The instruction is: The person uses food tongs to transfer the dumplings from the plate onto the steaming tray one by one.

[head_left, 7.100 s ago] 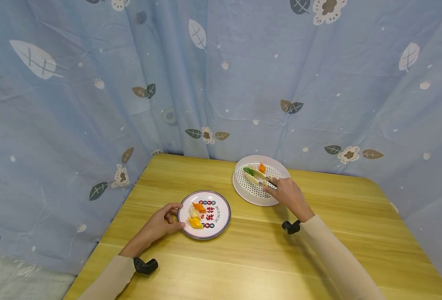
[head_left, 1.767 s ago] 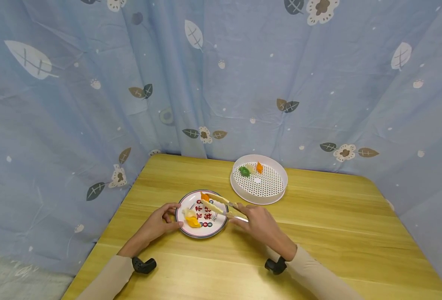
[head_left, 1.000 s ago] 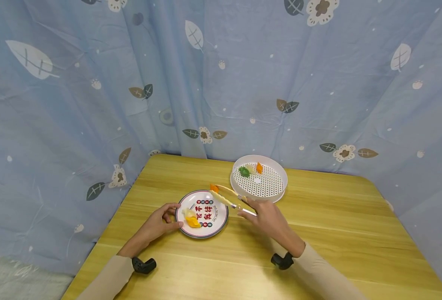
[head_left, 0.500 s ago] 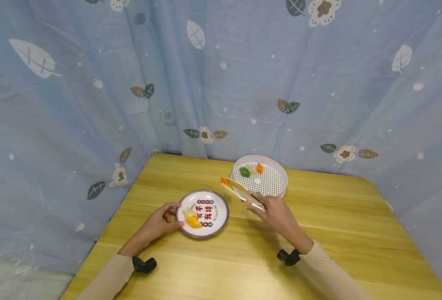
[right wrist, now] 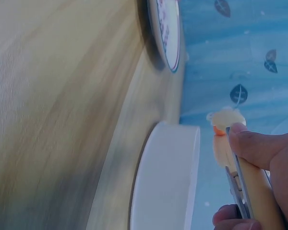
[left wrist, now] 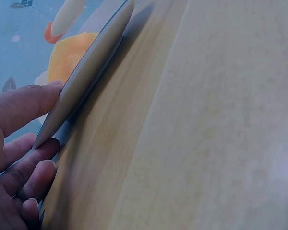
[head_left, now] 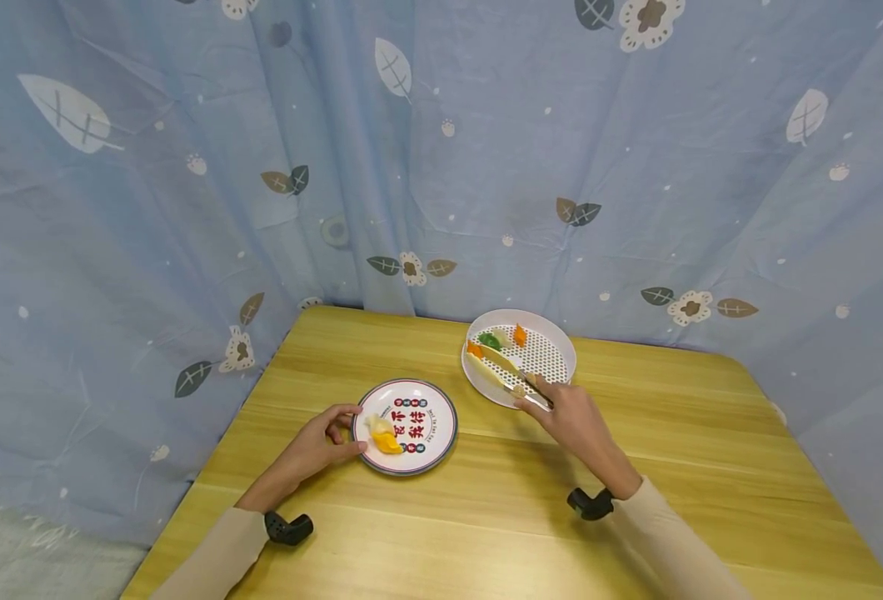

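Observation:
My left hand (head_left: 326,446) pinches the near-left rim of a white plate (head_left: 441,429) with red lettering, thumb on top and fingers under the edge. On the plate lie a whitish dumpling (head_left: 376,425) and a yellow dumpling (head_left: 387,443), touching each other. With my right hand (head_left: 572,421) I grip a pair of tongs (head_left: 503,365) with pale yellow tips. Between the tips is an orange dumpling (head_left: 475,349), over the left part of a round white steamer tray (head_left: 569,358). A green dumpling (head_left: 490,341), a pale one (head_left: 502,337) and another orange one (head_left: 520,335) sit inside the tray.
The wooden table (head_left: 441,533) carries plate and tray, the tray farther back and to the right. A blue patterned curtain (head_left: 486,167) hangs right behind the table's far edge. The tray's side wall (right wrist: 168,177) stands up beside the tongs in the right wrist view.
Earlier the tongs held the green dumpling in the tray; it now lies there. The tongs then took the orange dumpling from the plate and carried it right to the tray. My left hand stays put.

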Tool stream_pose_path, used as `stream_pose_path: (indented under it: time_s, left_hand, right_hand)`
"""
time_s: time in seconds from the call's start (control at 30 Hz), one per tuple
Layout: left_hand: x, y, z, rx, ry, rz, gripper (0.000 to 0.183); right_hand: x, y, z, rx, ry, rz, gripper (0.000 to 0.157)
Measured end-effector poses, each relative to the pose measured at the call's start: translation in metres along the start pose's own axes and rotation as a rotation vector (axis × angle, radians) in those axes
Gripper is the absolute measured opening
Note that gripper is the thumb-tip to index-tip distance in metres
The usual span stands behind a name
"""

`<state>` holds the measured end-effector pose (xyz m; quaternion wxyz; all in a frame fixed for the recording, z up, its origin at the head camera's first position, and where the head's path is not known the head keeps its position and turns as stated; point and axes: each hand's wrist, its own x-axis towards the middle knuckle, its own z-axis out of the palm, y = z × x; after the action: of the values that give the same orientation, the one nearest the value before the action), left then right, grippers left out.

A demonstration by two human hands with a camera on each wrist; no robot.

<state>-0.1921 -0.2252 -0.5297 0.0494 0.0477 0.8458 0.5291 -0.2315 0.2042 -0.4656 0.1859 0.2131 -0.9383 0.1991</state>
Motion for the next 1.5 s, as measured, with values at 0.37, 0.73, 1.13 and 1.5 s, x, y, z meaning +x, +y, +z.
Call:
stream_pose_path:
  time_s: [0.37, 0.73, 1.13, 1.5]
  left_hand:
    - [0.003, -0.002, 0.000, 0.022, 0.005, -0.006, 0.059]
    - [0.001, 0.000, 0.000, 0.004, 0.008, -0.009, 0.060]
    - [0.002, -0.004, 0.000, 0.009, -0.002, -0.015, 0.060]
    - [0.002, -0.003, 0.000, -0.001, -0.004, 0.007, 0.060]
  right_hand:
    - [0.004, 0.020, 0.003, -0.043, -0.005, -0.008, 0.053]
    - [0.013, 0.029, 0.004, -0.072, -0.053, -0.015, 0.051]
    - [0.025, 0.033, 0.003, -0.081, -0.174, 0.051, 0.032]
    - [0.032, 0.034, 0.005, -0.077, -0.247, 0.101, 0.036]
